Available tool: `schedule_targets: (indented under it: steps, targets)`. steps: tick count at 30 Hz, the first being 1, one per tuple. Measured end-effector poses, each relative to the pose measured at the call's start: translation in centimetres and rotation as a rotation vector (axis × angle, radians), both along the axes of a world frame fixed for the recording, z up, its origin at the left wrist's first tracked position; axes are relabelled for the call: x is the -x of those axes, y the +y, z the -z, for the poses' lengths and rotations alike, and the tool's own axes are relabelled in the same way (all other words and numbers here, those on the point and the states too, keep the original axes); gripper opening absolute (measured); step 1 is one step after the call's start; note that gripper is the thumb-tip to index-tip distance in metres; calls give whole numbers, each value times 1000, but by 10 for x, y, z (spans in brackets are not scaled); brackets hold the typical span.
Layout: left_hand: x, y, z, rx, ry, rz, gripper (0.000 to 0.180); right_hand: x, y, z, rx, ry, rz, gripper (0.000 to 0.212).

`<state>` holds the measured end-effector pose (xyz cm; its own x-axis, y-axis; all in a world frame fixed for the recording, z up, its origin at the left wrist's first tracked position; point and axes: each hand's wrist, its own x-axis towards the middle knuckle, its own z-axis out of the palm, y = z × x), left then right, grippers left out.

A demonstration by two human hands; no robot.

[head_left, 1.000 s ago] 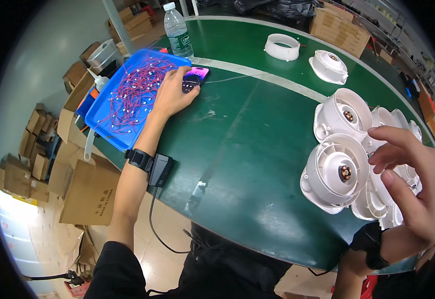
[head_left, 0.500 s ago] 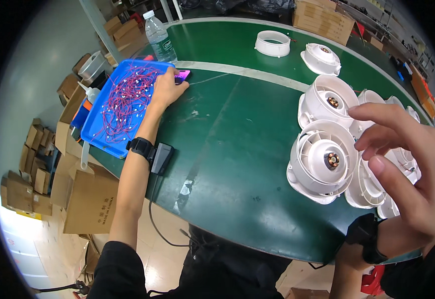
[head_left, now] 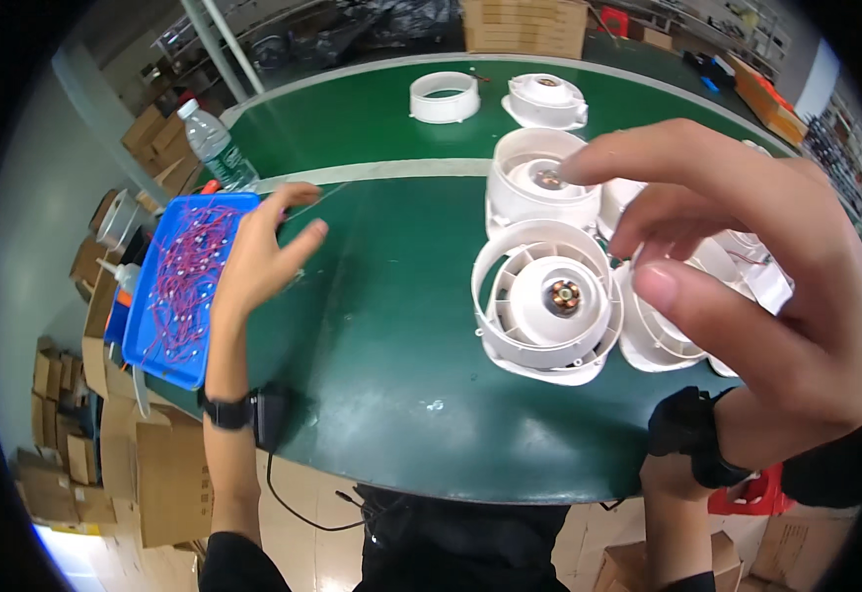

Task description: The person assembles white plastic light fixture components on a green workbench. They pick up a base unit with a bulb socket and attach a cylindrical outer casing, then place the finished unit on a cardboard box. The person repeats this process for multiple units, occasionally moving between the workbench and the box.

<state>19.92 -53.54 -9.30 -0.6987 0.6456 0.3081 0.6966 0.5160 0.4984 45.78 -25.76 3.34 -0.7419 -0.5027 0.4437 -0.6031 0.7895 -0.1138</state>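
Note:
My left hand (head_left: 256,252) is raised beside the blue tray (head_left: 135,340), thumb and fingers spread, with nothing visible between them. In that tray lies a tangle of pink-purple wires (head_left: 192,266) with small white connectors. My right hand (head_left: 766,266) hovers over the white fan housings on the right, its fingers curved and the thumb apart; I see nothing held. The nearest round white housing (head_left: 549,296) shows a copper-wound motor core (head_left: 563,296) in its centre. Behind it stands a second white housing (head_left: 544,187). Several more housings are partly hidden by my right hand.
A clear plastic bottle (head_left: 217,148) stands behind the tray. Farther back on the green table (head_left: 372,375) are a white ring (head_left: 444,99) and another white housing (head_left: 546,101). Cardboard boxes (head_left: 162,479) stand on the floor at left; a carton (head_left: 524,28) sits beyond the table.
My left hand has come away from the purple-lit device by the tray and opened, and that device is now mostly hidden. The view has turned right; my right hand keeps its curved pose.

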Motion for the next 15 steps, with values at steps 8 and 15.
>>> schedule_targets:
  steps: [8, 15]
  targets:
    - [-122, 85, -42, 262, 258, 867, 25, -4, 2, 1, -123, 118, -88, 37]
    - [-93, 102, -105, -34, 148, 894, 14, 5, 7, 6, -109, 115, -17, 39]
